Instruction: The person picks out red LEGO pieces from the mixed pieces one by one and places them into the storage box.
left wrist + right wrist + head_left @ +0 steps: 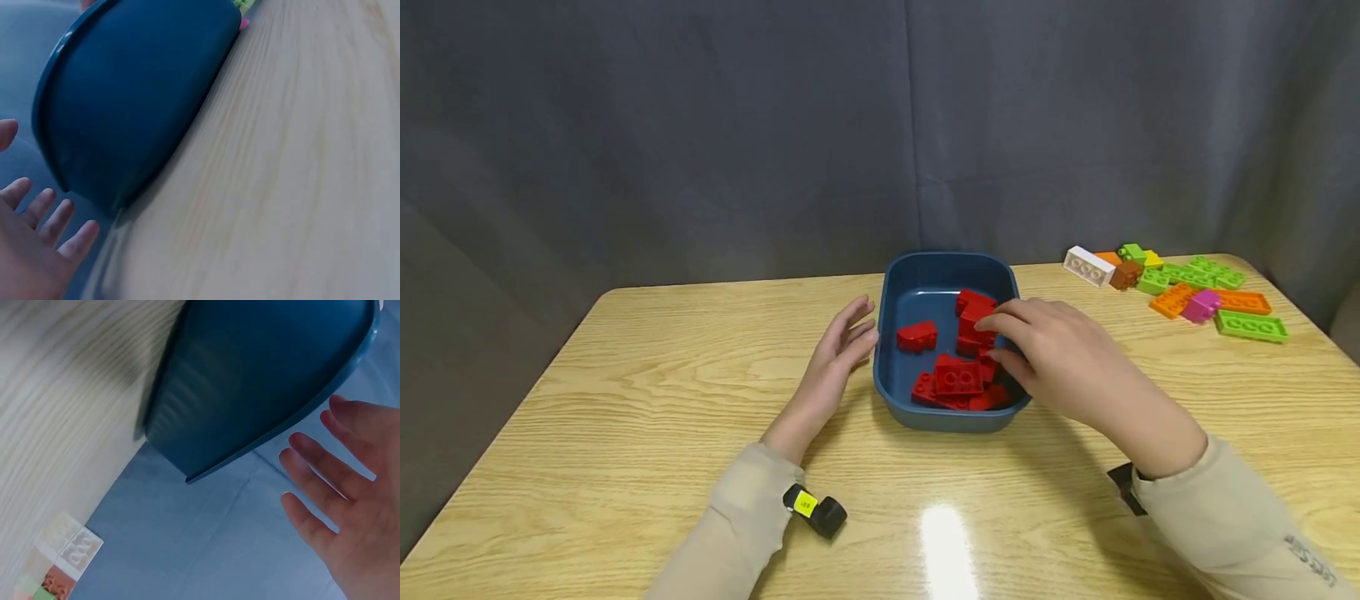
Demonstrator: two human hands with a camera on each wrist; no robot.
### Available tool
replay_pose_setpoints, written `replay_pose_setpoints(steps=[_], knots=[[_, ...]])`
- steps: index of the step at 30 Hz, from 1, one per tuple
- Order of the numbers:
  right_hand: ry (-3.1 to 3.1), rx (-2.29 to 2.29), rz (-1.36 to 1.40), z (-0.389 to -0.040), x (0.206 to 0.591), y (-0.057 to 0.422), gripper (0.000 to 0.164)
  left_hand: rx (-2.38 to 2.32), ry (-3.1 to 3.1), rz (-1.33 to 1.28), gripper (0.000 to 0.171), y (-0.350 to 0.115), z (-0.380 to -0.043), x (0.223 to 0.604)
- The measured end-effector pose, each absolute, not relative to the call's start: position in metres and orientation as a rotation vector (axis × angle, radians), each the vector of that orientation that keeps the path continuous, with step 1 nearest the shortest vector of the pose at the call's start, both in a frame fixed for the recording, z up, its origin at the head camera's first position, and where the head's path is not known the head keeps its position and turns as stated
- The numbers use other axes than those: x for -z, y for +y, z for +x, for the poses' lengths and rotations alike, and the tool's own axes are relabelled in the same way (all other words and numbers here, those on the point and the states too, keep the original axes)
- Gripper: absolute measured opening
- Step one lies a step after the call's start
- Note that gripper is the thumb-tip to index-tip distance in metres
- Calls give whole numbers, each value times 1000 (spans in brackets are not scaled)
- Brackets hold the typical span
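A dark blue plastic bin (951, 421) stands on the table with several red toy bricks (958, 379) inside, heaped toward its right and near side. One red brick (917, 337) lies apart at the left. Just outside the left wall is my left hand (831, 358), fingers loosely extended and holding nothing; its spread fingers show in the left wrist view. My right hand (1056, 358) reaches over the right rim, thumb and index finger just above the bricks. In the right wrist view that hand (356, 494) has its fingers apart, with no brick visible among them.
At the table's back right lie loose toy bricks: a white one (1088, 267), a brown one (1126, 275), a magenta one (1201, 307), plus several green (1252, 326) and orange ones (1243, 301). A dark grey curtain (737, 150) hangs behind the wooden table (662, 400).
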State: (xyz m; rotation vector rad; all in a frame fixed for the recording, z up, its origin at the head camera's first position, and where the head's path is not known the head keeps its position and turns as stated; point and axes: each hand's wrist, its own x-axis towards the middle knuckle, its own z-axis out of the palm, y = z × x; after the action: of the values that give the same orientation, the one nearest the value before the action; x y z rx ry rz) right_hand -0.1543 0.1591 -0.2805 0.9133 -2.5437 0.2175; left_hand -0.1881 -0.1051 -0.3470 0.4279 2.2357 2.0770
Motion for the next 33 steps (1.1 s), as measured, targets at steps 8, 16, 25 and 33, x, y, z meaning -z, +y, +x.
replay_pose_setpoints(steps=[8,16,25,33], knots=[[-2571,-210,837,-152,284,180,31,-1662,2653,497,59,-124,-188,331],[-2624,-232,704,-163,286,208,38,-680,3252,543,65,-145,-191,315],[-2667,-188,651,-168,295,227,54,-203,3364,399,68,-154,-186,306],[-2776,-164,533,-171,298,243,66,-222,3283,467,71,-154,-181,301]])
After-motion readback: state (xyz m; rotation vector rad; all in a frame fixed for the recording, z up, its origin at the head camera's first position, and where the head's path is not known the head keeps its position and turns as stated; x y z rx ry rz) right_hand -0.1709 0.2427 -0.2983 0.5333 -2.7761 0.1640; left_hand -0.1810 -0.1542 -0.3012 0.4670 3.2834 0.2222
